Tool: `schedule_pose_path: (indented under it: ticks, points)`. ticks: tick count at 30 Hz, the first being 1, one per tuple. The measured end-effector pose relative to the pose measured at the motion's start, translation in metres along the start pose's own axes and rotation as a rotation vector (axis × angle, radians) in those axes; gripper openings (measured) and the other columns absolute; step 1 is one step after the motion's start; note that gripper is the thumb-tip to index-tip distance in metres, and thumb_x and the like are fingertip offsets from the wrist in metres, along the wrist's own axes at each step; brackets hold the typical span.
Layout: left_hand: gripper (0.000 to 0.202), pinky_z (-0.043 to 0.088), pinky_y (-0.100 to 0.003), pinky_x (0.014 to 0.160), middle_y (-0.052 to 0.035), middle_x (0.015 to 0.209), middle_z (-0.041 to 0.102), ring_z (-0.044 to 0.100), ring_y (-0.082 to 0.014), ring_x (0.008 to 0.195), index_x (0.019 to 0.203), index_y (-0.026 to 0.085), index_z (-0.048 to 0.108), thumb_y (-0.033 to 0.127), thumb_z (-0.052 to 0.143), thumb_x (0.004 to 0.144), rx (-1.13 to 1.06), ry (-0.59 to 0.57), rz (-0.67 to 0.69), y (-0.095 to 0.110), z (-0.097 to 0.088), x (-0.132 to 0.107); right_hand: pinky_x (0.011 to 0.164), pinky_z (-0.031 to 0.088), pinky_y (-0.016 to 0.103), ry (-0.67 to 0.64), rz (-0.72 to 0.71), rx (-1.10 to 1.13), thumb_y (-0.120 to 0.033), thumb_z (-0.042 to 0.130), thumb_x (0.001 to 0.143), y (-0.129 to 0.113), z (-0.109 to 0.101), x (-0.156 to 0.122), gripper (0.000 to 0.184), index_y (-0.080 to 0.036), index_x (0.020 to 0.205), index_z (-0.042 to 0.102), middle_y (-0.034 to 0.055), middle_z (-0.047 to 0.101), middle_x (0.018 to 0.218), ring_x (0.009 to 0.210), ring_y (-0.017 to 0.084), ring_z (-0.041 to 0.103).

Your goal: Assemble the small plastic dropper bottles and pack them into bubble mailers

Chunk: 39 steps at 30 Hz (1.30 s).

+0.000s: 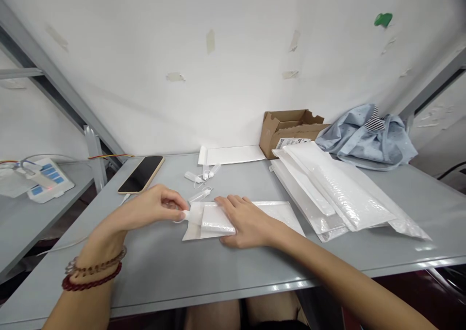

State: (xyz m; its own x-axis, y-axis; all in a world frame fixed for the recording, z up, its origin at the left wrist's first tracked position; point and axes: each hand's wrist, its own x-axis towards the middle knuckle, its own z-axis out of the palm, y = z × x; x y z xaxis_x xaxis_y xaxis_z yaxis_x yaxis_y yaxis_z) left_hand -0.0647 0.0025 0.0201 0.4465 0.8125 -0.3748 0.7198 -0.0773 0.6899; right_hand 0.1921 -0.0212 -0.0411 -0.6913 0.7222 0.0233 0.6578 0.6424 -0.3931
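My left hand is closed in a pinch on the white cap of a small plastic bottle. Its clear body points right, at the left end of a white bubble mailer; how far in it reaches is hard to tell. Across the mailer lies my right hand, fingers over the top and thumb at the near edge, gripping it against the table. Just beyond the mailer are several similar clear bottles, among them one lying alone and one farther back.
Bubble mailers are piled at the right. Behind them stand an open cardboard box and a light blue cloth bag. Another flat mailer lies by the wall. A phone with a cable is at the left, near a power strip.
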Motion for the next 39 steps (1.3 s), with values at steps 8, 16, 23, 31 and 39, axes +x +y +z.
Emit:
schedule_pose_path:
  ticks: [8,16,23,31,39]
  points:
    - [0.022,0.025,-0.022,0.05,0.0041,0.054,0.037,0.032,-0.0096,0.054,0.051,0.015,0.053,0.022,0.051,0.071,-0.095,-0.075,0.15,0.018,0.05,0.028,0.085,0.041,0.042,0.021,-0.003,0.019,-0.038,0.063,0.068,0.001,0.003,0.0,0.075,-0.01,0.132,0.035,0.0144,0.054,0.108,0.096,0.028,0.05]
    - [0.028,0.025,-0.022,0.046,0.0051,0.055,0.033,0.028,-0.0088,0.049,0.057,0.017,0.046,0.033,0.054,0.078,-0.324,-0.387,0.257,0.013,0.059,0.034,0.084,0.041,0.041,0.044,-0.02,0.05,-0.033,0.063,0.066,0.003,0.003,-0.001,0.075,-0.011,0.132,0.034,0.0137,0.055,0.109,0.096,0.028,0.051]
    - [0.033,0.047,-0.028,0.06,-0.0042,0.075,0.067,0.058,-0.0166,0.059,0.085,0.018,0.068,0.047,0.052,0.082,-0.144,0.224,0.071,0.001,0.028,0.029,0.085,0.04,0.043,0.04,0.004,-0.021,-0.035,0.062,0.068,0.005,-0.003,-0.001,0.083,-0.009,0.138,0.026,0.0178,0.053,0.116,0.1,0.03,0.051]
    - [0.03,0.047,-0.033,0.071,-0.0067,0.094,0.071,0.059,-0.0219,0.074,0.09,0.018,0.07,0.04,0.06,0.072,0.269,0.572,0.168,-0.017,0.053,0.065,0.085,0.04,0.044,0.022,-0.002,-0.024,-0.033,0.061,0.069,0.002,-0.003,-0.003,0.078,-0.01,0.136,0.029,0.0176,0.052,0.117,0.103,0.03,0.05]
    - [0.04,0.05,-0.028,0.063,-0.0048,0.086,0.068,0.061,-0.0183,0.073,0.103,0.018,0.063,0.041,0.067,0.071,-0.224,0.455,0.101,0.008,0.02,0.017,0.085,0.039,0.043,0.03,0.021,0.007,-0.032,0.061,0.069,0.005,-0.004,-0.003,0.08,-0.01,0.138,0.026,0.0165,0.053,0.116,0.102,0.029,0.05]
